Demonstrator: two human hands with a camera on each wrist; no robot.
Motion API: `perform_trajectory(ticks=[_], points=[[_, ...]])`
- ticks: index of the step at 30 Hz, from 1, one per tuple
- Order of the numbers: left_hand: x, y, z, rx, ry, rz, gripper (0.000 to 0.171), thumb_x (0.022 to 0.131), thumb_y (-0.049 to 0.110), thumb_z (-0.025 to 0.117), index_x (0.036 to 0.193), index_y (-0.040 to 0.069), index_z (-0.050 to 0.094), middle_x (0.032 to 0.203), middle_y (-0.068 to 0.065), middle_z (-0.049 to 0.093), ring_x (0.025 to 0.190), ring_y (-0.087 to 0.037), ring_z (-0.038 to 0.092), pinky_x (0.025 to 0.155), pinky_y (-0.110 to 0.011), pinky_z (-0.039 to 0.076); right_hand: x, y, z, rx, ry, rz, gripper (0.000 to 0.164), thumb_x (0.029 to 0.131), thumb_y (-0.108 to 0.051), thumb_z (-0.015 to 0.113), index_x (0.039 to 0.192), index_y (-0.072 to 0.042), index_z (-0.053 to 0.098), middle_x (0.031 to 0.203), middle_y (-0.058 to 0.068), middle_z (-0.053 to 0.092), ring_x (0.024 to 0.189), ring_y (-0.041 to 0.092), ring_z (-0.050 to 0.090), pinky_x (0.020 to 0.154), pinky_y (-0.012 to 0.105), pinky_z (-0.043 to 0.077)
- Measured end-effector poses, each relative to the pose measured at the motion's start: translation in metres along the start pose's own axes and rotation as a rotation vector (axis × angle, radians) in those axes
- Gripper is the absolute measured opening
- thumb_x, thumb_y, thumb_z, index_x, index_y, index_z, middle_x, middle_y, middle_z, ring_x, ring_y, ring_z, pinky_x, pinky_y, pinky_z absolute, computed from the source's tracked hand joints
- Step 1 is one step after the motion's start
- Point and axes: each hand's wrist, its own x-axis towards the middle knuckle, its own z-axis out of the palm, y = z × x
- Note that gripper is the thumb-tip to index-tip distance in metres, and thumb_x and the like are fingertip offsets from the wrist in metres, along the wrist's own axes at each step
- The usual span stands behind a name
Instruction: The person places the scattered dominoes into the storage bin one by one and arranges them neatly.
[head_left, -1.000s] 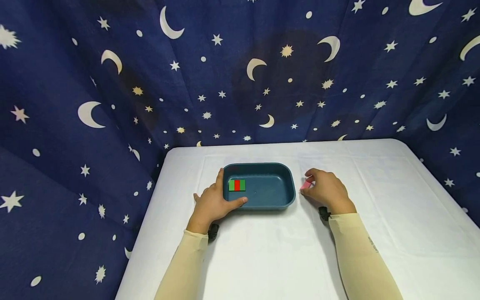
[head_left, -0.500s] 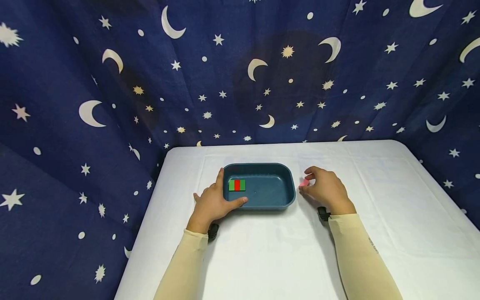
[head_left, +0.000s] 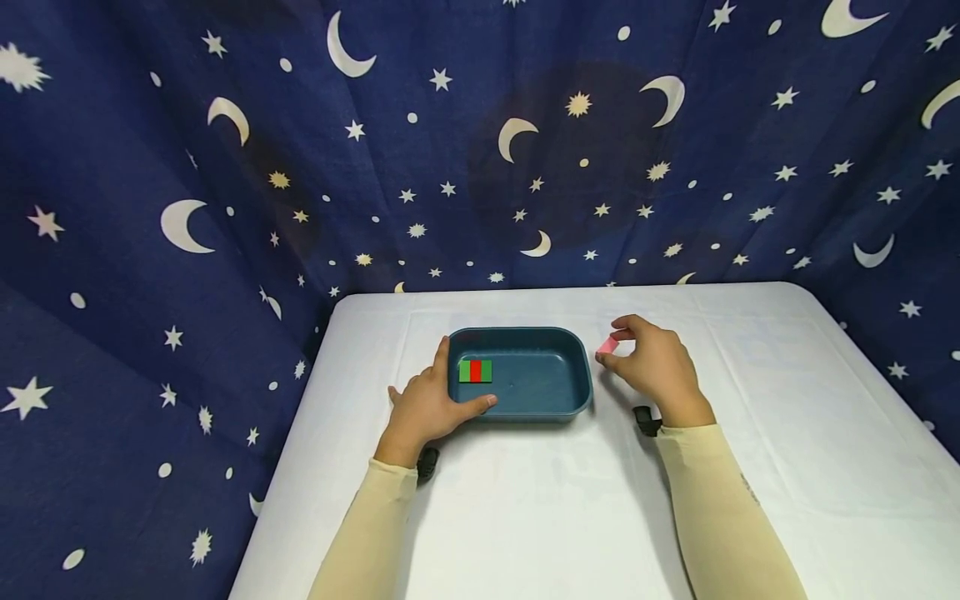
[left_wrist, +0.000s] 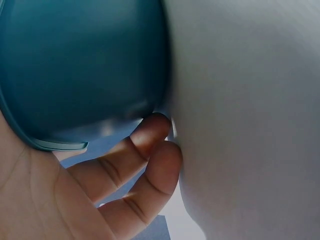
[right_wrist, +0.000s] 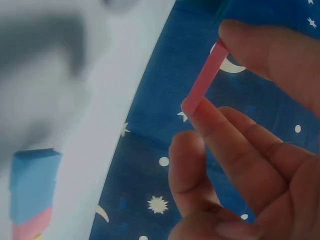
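Note:
A teal plastic container (head_left: 543, 383) stands on the white-covered table. My left hand (head_left: 426, 408) grips its left end, thumb over the front rim; in the left wrist view fingertips (left_wrist: 152, 130) touch the container's outer wall near its base. Inside, at the left end, lie green and red blocks (head_left: 476, 372) side by side. Just off the container's right end, my right hand (head_left: 662, 375) pinches a small flat pink block (head_left: 607, 345) between thumb and finger. The right wrist view shows this pink block (right_wrist: 206, 77) edge-on, held above the table.
Low in the right wrist view are a blue block (right_wrist: 35, 185) and a pink piece (right_wrist: 31, 227) touching it; the right hand hides them in the head view. A dark star-and-moon curtain (head_left: 420, 167) hangs behind and beside the table (head_left: 525, 517).
My right hand has lifted the pink block up and slightly away from me. The left hand keeps its place on the container, and the blocks inside lie as before.

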Motion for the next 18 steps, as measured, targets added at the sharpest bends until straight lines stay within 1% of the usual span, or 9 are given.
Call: perform_trajectory(ticks=[6,11,18], points=[[0.001,0.000,0.000,0.001,0.004,0.007,0.140,0.064,0.108,0.045,0.172,0.030,0.002,0.153,-0.009,0.057,0.125,-0.035,0.064,0.102,-0.091,0.020,0.007,-0.010,-0.003,-0.004,0.025,-0.021,0.057,0.087,-0.037,0.085,0.135,-0.013,0.066,0.118,-0.001,0.078,0.092,0.024,0.070,0.071,0.044,0.049],[0.001,-0.001,0.000,0.000,0.006,0.003,0.140,0.064,0.108,0.045,0.172,0.030,0.002,0.151,-0.010,0.059,0.125,-0.035,0.064,0.102,-0.091,0.019,0.015,-0.022,-0.001,0.006,0.043,-0.062,0.056,0.086,-0.037,0.087,0.133,-0.014,0.068,0.114,-0.001,0.079,0.087,0.023,0.069,0.070,0.043,0.049],[-0.001,0.001,0.000,-0.003,-0.004,-0.004,0.140,0.065,0.107,0.047,0.172,0.029,0.004,0.150,-0.010,0.059,0.125,-0.035,0.064,0.103,-0.091,0.019,0.024,-0.038,0.001,0.013,0.038,-0.112,0.054,0.084,-0.037,0.088,0.130,-0.014,0.071,0.111,-0.002,0.078,0.081,0.021,0.067,0.067,0.041,0.048]])
